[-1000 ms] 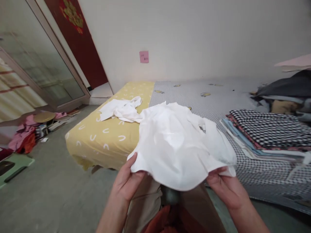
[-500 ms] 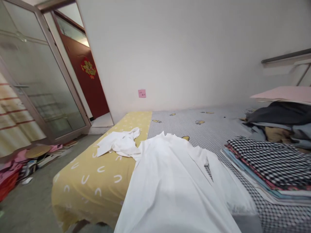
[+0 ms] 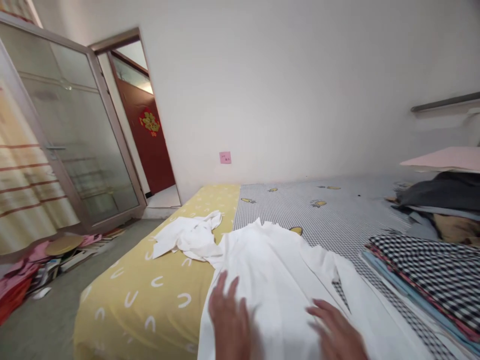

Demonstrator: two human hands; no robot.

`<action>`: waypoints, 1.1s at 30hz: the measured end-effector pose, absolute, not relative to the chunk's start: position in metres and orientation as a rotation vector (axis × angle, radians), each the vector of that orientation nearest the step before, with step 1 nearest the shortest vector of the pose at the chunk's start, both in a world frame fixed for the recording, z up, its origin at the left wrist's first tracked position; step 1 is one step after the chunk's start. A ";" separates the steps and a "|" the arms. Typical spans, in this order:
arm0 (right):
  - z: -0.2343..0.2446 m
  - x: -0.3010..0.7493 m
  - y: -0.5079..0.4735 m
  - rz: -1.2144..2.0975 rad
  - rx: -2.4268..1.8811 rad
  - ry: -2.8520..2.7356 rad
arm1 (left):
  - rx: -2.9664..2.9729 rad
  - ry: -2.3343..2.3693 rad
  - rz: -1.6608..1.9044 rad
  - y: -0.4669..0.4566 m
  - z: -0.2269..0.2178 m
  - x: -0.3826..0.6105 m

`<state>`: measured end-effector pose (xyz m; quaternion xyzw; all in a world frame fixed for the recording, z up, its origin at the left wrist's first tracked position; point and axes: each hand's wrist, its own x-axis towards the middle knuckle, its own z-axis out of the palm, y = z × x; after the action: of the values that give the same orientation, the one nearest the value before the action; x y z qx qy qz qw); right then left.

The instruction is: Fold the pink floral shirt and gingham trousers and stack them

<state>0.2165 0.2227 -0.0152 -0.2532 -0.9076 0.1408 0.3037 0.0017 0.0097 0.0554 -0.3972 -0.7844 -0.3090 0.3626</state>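
White cloth garment (image 3: 275, 285) spread flat at lower centre of the frame, lying across the join between the yellow sheet (image 3: 123, 310) and the grey gingham sheet (image 3: 300, 212) of a low bed. Left hand (image 3: 229, 315), at bottom centre, lies open with fingers spread, over the garment's left part. Right hand (image 3: 337, 332), lower right of centre, is also open, resting on the garment's lower right part. Both hands are blurred, neither is clamped on the fabric, and they stand well apart, with a stretch of white cloth between them.

Crumpled white cloth (image 3: 189, 236) lies on the yellow sheet, just beside the garment's upper left edge. At right, a folded stack of checked fabric (image 3: 423, 280) sits near the garment; behind it lie dark clothes (image 3: 442, 192) beneath a pink board (image 3: 446, 160). Upper left: a glass door (image 3: 78, 140) and, beyond it, a red door (image 3: 150, 150). Pink note (image 3: 225, 158) on the white wall (image 3: 300, 85). Lower left: clothes and books (image 3: 48, 262) on the floor.
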 end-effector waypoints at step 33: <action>-0.022 0.145 0.346 0.185 -0.966 -2.785 | -1.141 -1.980 -0.397 0.087 -0.044 -0.022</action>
<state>0.1453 0.3458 -0.0220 -0.3255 -0.9388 0.0625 0.0937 -0.0221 0.0875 -0.0439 -0.4511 -0.7824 -0.1569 0.3997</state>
